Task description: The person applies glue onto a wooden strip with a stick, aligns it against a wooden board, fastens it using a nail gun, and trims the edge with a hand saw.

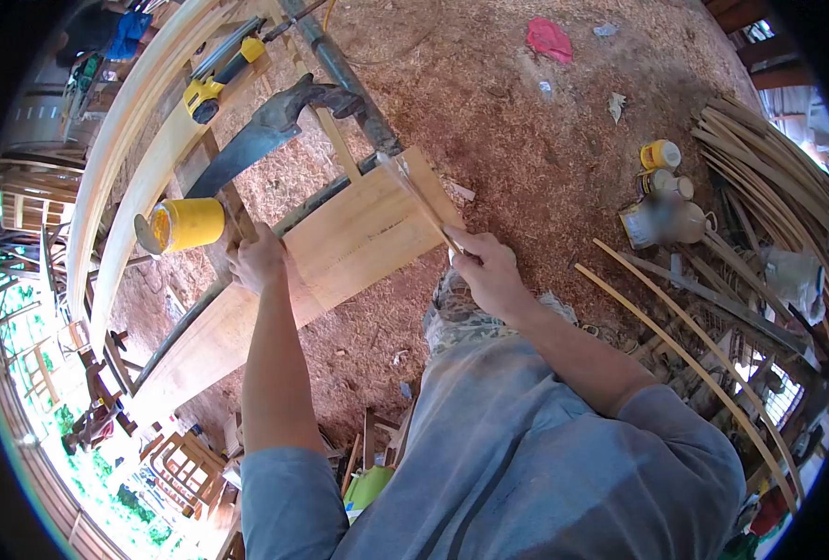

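Observation:
A wide, pale wooden board (349, 241) lies slantwise in front of me on dark supports. My left hand (260, 261) has its fingers curled at the board's far edge, close to a yellow tub (196, 224). My right hand (487, 273) is closed around a long, thin, stick-like tool (424, 203), which slants across the board's right end. Blur and the edge-on angle hide the tool's exact kind. Beyond my left hand, a handsaw (256, 140) with a dark handle rests across the wooden frame.
A yellow-and-black tool (223, 84) lies on curved wooden pieces (139, 140) at left. Shavings cover the floor. Several containers, including a yellow-lidded one (660, 154), stand at right near bundled wood strips (765, 177). Two long strips (685, 350) lie beside my right arm.

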Demonstrator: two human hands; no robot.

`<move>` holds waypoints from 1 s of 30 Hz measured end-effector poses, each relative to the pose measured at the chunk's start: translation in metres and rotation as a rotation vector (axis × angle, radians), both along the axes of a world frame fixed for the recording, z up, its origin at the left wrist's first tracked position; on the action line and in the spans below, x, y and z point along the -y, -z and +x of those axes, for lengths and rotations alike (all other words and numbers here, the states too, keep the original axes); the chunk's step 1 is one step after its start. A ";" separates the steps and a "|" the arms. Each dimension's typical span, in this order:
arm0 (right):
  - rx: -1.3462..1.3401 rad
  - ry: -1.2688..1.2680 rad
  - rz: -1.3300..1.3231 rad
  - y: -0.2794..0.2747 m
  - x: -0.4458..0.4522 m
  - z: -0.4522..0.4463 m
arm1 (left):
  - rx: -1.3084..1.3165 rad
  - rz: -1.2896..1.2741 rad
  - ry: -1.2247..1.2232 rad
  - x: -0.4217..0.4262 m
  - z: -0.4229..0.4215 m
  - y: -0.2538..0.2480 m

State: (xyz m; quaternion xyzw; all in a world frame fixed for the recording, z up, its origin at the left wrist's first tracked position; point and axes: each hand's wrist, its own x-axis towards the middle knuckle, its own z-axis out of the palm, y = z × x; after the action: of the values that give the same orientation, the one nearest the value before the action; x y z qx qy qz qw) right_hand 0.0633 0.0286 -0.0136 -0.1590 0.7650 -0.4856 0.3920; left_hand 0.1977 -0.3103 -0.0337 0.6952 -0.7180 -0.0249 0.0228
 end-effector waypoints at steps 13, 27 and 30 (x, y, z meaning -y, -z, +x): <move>-0.026 0.067 -0.002 0.012 0.003 0.000 | -0.005 0.014 -0.008 0.004 0.001 0.002; -0.116 0.024 -0.027 0.019 -0.016 0.010 | -0.009 -0.009 0.004 0.002 -0.002 0.000; -0.178 0.023 -0.009 0.018 -0.019 0.019 | 0.004 0.011 -0.003 0.002 -0.002 -0.001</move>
State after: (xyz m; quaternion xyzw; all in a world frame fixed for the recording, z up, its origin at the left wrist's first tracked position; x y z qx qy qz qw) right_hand 0.0820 0.0472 -0.0316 -0.1942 0.7965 -0.4774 0.3161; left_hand 0.1956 -0.3123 -0.0331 0.6964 -0.7169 -0.0275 0.0174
